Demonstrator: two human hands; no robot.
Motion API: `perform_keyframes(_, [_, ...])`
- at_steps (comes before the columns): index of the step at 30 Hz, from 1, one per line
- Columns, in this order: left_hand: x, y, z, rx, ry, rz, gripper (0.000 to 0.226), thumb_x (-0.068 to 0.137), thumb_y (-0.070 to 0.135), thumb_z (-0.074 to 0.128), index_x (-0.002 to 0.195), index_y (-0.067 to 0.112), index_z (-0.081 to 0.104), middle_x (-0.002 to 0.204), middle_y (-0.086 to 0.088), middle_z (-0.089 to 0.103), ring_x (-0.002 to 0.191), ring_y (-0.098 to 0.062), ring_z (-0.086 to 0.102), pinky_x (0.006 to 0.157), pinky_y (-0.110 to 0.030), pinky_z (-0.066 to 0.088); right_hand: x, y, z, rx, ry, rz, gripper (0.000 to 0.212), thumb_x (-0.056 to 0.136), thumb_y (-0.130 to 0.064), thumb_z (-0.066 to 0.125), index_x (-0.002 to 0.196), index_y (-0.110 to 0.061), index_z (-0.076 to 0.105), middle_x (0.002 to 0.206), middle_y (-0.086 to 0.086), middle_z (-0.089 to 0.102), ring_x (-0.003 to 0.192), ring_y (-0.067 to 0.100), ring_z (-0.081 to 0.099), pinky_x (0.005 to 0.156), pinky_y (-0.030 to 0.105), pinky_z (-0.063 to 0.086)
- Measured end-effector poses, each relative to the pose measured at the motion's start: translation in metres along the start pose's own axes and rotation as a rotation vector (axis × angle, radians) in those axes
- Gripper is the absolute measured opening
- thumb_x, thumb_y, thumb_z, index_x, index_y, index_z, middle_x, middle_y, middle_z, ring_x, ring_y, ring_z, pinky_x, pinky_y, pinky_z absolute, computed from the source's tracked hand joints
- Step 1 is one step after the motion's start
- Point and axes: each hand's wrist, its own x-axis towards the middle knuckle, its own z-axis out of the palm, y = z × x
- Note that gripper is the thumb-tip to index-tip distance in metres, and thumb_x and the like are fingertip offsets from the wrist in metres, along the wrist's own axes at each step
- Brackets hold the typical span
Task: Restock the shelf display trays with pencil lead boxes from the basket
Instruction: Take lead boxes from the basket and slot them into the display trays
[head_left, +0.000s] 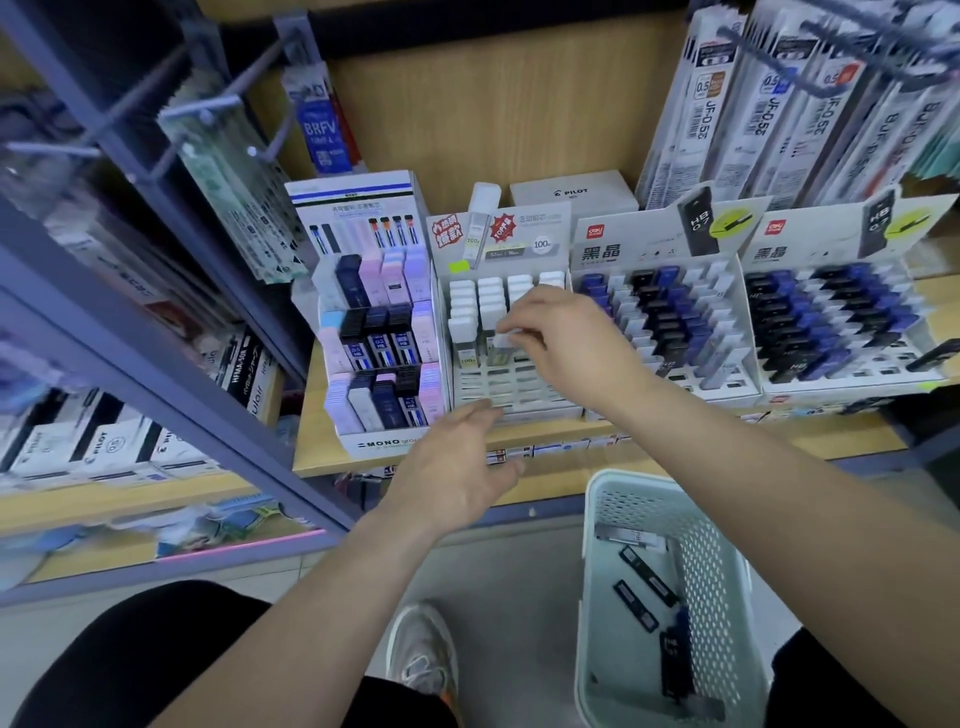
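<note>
Slotting a white lead box (503, 340) into the tray (511, 387), right hand (566, 338) pinching its cap end. Left hand (457, 467) spread, empty. Probably light, stiff, slippery plastic; best gripped near the top.

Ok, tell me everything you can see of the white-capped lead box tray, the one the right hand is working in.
The white tray is a stepped cardboard display with a printed header card, standing on the wooden shelf between the MONO display and a black-and-blue tray. Its back rows hold upright white-capped boxes; the front slots are empty. The right hand pinches a white-capped box at mid-tray. The left hand hovers open at its front edge.
</note>
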Motion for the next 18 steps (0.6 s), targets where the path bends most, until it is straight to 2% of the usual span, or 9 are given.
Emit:
perform_keyframes(7, [0.002, 0.002, -0.001, 0.017, -0.005, 0.005, 0.068, 0.094, 0.047, 0.060, 0.153, 0.021, 0.037, 0.159, 0.005, 0.034, 0.144, -0.017, 0.033, 0.117, -0.029, 0.027, 0.001, -0.012, 0.011, -0.191, -0.016, -0.008, 0.033, 0.095, -0.012, 0.056, 0.122, -0.026, 0.069, 0.111, 0.000, 0.063, 0.101, 0.029, 0.057, 0.067, 0.043, 0.055])
perform_keyframes(10, [0.004, 0.006, -0.003, 0.031, -0.028, -0.012, 0.069, 0.094, 0.047, 0.060, 0.152, 0.019, 0.037, 0.157, 0.002, 0.038, 0.142, -0.019, 0.036, 0.115, -0.032, 0.032, -0.001, -0.014, 0.005, -0.246, -0.065, 0.009, 0.036, 0.098, -0.021, 0.050, 0.130, -0.031, 0.062, 0.118, -0.004, 0.061, 0.104, 0.027, 0.054, 0.071, 0.041, 0.055])
perform_keyframes(15, [0.002, 0.015, -0.005, 0.042, -0.068, -0.036, 0.074, 0.093, 0.048, 0.062, 0.155, 0.019, 0.034, 0.160, 0.002, 0.033, 0.145, -0.021, 0.034, 0.117, -0.034, 0.030, -0.005, -0.014, -0.003, -0.263, -0.178, 0.068, 0.047, 0.100, -0.025, 0.044, 0.145, -0.036, 0.046, 0.135, -0.007, 0.053, 0.118, 0.024, 0.047, 0.085, 0.039, 0.052])
perform_keyframes(18, [-0.001, 0.015, -0.006, 0.034, -0.079, -0.039, 0.076, 0.092, 0.049, 0.062, 0.156, 0.019, 0.032, 0.163, 0.003, 0.027, 0.147, -0.020, 0.030, 0.119, -0.033, 0.027, -0.004, -0.015, -0.003, -0.281, -0.191, 0.078, 0.049, 0.099, -0.024, 0.044, 0.147, -0.034, 0.043, 0.137, -0.006, 0.051, 0.120, 0.024, 0.045, 0.083, 0.038, 0.051])
